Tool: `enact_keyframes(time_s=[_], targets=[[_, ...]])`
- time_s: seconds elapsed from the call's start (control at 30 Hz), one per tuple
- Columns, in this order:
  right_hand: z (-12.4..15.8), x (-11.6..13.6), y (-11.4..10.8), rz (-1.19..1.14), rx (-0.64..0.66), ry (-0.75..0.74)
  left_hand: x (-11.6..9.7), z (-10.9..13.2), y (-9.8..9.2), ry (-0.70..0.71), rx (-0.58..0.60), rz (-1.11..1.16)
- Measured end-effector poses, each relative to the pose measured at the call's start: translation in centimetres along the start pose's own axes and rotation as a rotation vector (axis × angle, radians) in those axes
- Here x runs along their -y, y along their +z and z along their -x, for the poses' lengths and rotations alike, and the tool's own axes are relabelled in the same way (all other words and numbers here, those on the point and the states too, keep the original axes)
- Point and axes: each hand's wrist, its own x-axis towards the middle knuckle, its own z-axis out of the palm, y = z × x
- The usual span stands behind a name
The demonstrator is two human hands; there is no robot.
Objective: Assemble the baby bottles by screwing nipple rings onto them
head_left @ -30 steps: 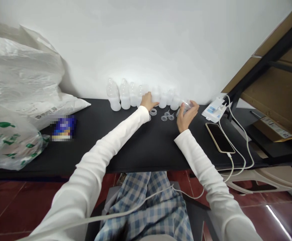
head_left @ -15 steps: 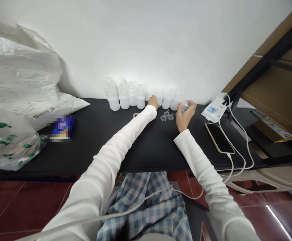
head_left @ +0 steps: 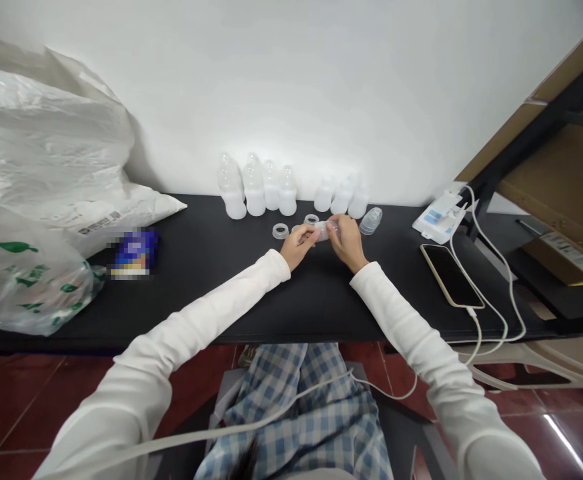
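My left hand [head_left: 299, 244] and my right hand [head_left: 345, 239] meet over the black table [head_left: 196, 280], both closed on one small clear plastic bottle part [head_left: 324, 231] held between them. Two clear rings [head_left: 280, 231] lie on the table just beyond my left hand. A clear cap [head_left: 370, 221] lies on its side to the right of my right hand. Along the white wall stands a row of translucent baby bottles [head_left: 255, 190], with a second group [head_left: 341, 196] to the right.
Big white plastic bags [head_left: 36, 193] fill the left of the table, with a small blue packet [head_left: 134, 251] beside them. A phone [head_left: 451, 283] on a white cable and a white charger box [head_left: 440, 217] lie at the right. A cardboard-loaded black shelf [head_left: 546, 160] stands far right.
Both hands have drawn back from the bottle row toward the table's middle and come together on one small clear part. The clear cap that my right hand held now lies on the table.
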Motion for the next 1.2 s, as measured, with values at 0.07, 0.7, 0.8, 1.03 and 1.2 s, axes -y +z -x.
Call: enact_keyframes(time_s=[0.07,0.7,0.8,1.03,1.2], targets=[[0.1,0.1,-0.1,-0.021,0.042,0.059,0.4,0.0,-0.1,-0.054,-0.019,0.056],[0.0,0.9,-0.3,0.077,0.262,-0.463,0.2,-1.2,-1.7,-0.212,-0.288,0.197],[0.1,1.3,-0.8,0.005,0.197,-0.338,0.6,-1.3,-1.5,-0.155,-0.288,0.138],[0.1,0.8,-1.5,-0.059,0.109,-0.093,-0.9,-0.1,-0.9,0.093,-0.204,-0.133],[0.1,0.5,-1.1,-0.072,0.186,0.024,-1.6,0.4,-0.8,0.139,-0.220,-0.187]])
